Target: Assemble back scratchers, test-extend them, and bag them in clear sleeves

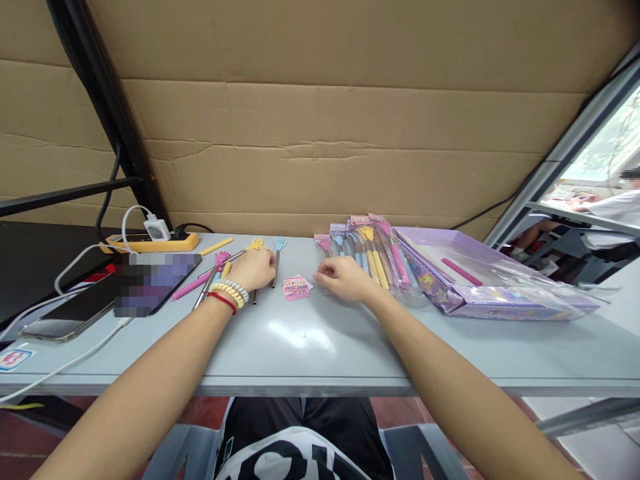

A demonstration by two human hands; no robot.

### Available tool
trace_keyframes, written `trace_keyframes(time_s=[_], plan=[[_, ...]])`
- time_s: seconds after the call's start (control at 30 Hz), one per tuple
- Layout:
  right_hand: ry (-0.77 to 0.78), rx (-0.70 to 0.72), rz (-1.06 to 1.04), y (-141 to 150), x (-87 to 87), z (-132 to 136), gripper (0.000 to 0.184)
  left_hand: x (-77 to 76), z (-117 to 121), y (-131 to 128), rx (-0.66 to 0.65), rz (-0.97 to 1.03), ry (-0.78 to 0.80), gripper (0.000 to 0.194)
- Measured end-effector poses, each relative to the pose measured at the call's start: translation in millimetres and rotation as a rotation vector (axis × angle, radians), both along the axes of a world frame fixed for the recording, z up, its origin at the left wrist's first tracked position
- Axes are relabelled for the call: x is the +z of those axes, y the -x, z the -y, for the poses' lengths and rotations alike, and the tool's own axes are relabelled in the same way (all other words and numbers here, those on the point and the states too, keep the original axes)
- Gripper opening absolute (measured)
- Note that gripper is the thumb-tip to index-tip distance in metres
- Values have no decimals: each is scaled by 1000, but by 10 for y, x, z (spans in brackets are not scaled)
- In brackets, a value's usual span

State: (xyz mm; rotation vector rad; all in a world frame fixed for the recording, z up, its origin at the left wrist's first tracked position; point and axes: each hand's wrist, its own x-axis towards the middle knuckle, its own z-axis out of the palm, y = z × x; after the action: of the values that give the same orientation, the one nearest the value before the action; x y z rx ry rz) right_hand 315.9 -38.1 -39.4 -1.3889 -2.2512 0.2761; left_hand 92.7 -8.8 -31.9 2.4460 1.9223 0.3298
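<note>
My left hand is closed with its knuckles up, low over loose small back scratchers with hand-shaped heads. A yellow hand-shaped head shows just above it, and a metal rod end pokes out below. What its fingers hold is hidden. Beside it lie a pink scratcher and a blue-headed scratcher. My right hand has its fingertips pinched together at the left side of several scratchers in clear bags; whatever they grip is too small to make out. Pink printed cards lie between my hands.
A purple box with clear plastic over it and a pink stick stands at right. Phones and white cables lie at left, before an orange power strip. Cardboard closes off the back. Another person sits far right.
</note>
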Motion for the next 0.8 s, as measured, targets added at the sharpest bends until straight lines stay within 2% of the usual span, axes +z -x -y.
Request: trace_keyframes(time_s=[0.07, 0.27, 0.43, 0.63, 0.7, 0.8], plan=[[0, 8, 9, 17, 11, 20, 19, 0, 4, -8, -20, 2, 19, 21], [-10, 36, 32, 50, 17, 59, 19, 4, 5, -3, -17, -78, 118, 39], [-22, 73, 38, 56, -3, 65, 19, 1, 65, -65, 16, -177, 127, 47], [-47, 102, 27, 86, -14, 76, 18, 1, 150, -184, 28, -259, 95, 43], [-64, 108, 18, 92, -7, 83, 17, -5, 162, -203, 8, -251, 50, 42], [-64, 72, 0, 91, 11, 96, 19, -16, 176, -214, -83, -182, -133, 43]])
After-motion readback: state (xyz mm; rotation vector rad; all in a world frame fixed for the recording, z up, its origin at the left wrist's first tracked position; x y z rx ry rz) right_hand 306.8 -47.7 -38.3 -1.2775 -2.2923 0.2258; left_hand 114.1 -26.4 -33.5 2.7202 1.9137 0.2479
